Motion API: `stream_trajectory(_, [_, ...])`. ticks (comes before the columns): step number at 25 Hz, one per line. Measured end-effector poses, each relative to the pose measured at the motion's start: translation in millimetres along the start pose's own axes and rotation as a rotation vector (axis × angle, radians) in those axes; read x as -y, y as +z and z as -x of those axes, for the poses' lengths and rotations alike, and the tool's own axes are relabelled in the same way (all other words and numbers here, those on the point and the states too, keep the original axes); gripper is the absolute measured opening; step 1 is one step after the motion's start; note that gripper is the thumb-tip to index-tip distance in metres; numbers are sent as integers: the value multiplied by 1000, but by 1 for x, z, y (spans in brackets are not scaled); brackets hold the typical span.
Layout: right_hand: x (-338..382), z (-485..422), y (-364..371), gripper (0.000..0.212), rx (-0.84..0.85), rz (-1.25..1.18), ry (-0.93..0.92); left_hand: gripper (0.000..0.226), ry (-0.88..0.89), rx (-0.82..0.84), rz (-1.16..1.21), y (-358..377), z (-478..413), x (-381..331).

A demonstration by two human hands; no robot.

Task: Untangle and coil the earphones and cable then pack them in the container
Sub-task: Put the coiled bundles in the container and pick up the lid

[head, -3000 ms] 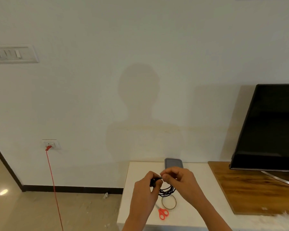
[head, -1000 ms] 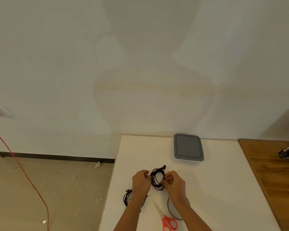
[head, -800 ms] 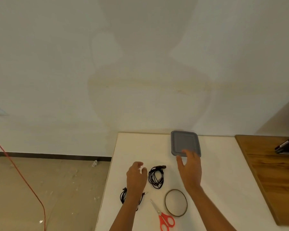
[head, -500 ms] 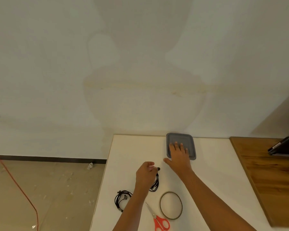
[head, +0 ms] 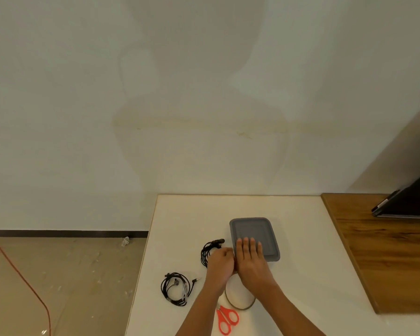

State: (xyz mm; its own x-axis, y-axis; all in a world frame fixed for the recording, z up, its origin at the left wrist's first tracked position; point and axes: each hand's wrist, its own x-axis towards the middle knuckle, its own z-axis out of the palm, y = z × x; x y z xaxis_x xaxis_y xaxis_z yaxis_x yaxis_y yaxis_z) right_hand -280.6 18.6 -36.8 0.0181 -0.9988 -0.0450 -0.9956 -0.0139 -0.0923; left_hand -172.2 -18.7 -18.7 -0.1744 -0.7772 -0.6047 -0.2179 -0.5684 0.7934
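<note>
The wall (head: 204, 93) fills the upper part of the view, and the floor (head: 70, 275) lies at the lower left with a red cord (head: 27, 282) running across it. The white counter (head: 301, 275) stands with its far edge against the wall and its left edge free above the floor; on its right side it meets a wooden board (head: 386, 263), where the corner of a dark screen (head: 410, 202) stands. The far part of the counter and the strip between the container and the board are bare. The grey container (head: 252, 229) lies with its lid on, near the middle, well away from all edges. The right hand (head: 251, 260) lies flat on its near part, fingers (head: 246, 244) stretched and released, grasping nothing. The left hand (head: 220, 263) is just beside it, touching it, fingers curled at the container's near left corner; whether they grasp something I cannot tell. A black coiled cable (head: 209, 251) lies just left of the container, partly under the left hand. The coiled earphones (head: 176, 288) lie apart, near the left edge. A ring (head: 240, 301) lies under the wrists, and red scissors (head: 226, 318) lie near the front edge.
</note>
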Motion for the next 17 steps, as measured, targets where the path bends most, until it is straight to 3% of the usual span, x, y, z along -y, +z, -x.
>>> stream_trajectory(1, [-2,-3,-3,53,-65,-92,-34,31,-10,-19,-4,-1,1,0])
stream_trajectory(4, [-5,-6,-45,43,-249,-353,-37,34,-52,-31,113,-1,-1,-1])
stream_trajectory(5, [-10,-6,-57,41,-340,-452,40,39,-35,-39,126,-1,-2,-2])
stream_trajectory(8, [-51,15,-55,27,-695,-793,638,33,13,-44,42,2,3,-6])
stream_trajectory(10, [-85,40,-42,27,-813,-822,1053,24,66,-85,-52,1,7,-3])
stream_trajectory(12, [-107,62,-23,31,-752,-947,1324,15,157,-291,-166,-7,12,3])
stream_trajectory(14, [-115,79,-9,29,-630,-991,1378,14,228,-490,-241,-23,13,7])
stream_trajectory(17, [-112,87,-8,29,-538,-734,1366,34,157,-480,-398,-45,1,7])
